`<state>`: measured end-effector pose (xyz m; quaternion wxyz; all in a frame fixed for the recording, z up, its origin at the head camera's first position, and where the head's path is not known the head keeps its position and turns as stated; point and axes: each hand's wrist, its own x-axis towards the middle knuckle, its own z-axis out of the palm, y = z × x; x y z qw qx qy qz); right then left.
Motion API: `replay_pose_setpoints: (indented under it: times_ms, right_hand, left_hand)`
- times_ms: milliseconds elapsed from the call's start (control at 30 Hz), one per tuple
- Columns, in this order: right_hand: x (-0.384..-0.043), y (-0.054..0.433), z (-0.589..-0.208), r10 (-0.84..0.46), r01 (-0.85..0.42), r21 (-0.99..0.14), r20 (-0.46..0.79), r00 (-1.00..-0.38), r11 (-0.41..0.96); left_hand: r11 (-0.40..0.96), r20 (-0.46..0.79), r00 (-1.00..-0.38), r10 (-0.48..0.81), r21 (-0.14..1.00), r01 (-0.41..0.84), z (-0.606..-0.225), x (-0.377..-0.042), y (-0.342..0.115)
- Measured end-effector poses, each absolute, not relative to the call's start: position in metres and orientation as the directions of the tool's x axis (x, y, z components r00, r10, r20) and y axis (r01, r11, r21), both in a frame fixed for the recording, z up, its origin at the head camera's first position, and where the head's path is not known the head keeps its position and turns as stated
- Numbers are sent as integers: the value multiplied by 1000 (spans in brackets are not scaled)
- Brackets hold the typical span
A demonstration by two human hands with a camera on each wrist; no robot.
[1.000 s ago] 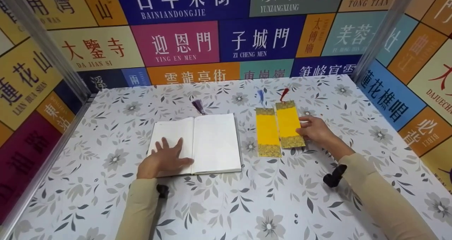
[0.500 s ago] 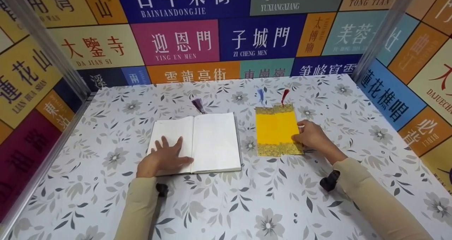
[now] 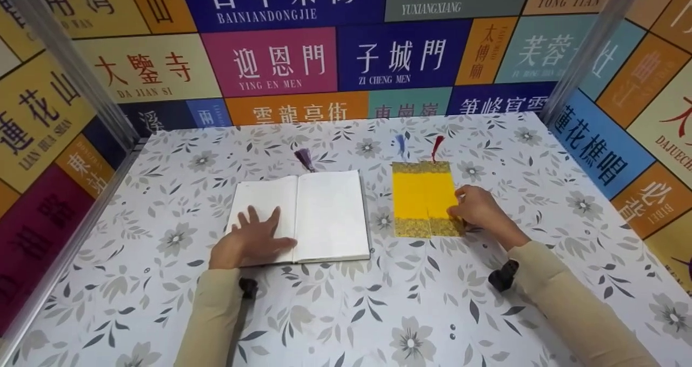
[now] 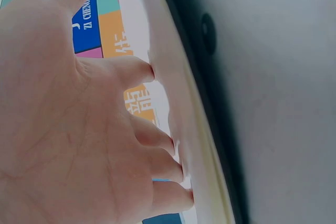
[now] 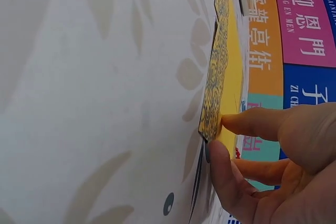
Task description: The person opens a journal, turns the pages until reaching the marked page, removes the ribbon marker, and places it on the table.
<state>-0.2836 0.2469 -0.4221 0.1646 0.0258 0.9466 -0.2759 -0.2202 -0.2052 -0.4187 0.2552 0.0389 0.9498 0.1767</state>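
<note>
In the head view an open notebook (image 3: 330, 215) with blank white pages lies on the table, a purple tassel (image 3: 305, 159) sticking out beyond its top edge. My left hand (image 3: 254, 240) presses on the left page with fingers spread; in the left wrist view its fingertips (image 4: 169, 145) touch the paper. To the right lie two yellow bookmarks with patterned gold ends, side by side and edges meeting. The left bookmark (image 3: 411, 197) has a blue tassel (image 3: 400, 144), the right bookmark (image 3: 439, 194) a red tassel (image 3: 437, 146). My right hand (image 3: 478, 207) pinches the right bookmark's outer edge between thumb and finger.
A white tablecloth (image 3: 324, 313) with grey flowers and leaves covers the table. Behind it stands a wall (image 3: 281, 64) of coloured panels with Chinese characters. Clear upright posts (image 3: 586, 42) rise at both back corners.
My right hand has drawn the red-tasselled bookmark left and slightly toward me, so it now sits level against the other one. The left hand and notebook have stayed put.
</note>
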Motion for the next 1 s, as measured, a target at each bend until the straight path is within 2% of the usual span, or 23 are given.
replay_pose_setpoints:
  times_ms: [233,633,1000]
  right_hand:
    - [-278,232,-415,-65,47,-431,-242,-968,901]
    - [-257,180,-391,-243,-119,-611,-124,-962,783]
    - [-245,137,-382,-371,-251,-620,-70,-926,743]
  left_hand:
    - [936,-479,-866,143,350,-39,-419,-217,-204]
    - [940,-477,-865,154,341,-21,-418,-221,-204]
    - [938,-476,-864,166,348,-12,-418,-220,-204]
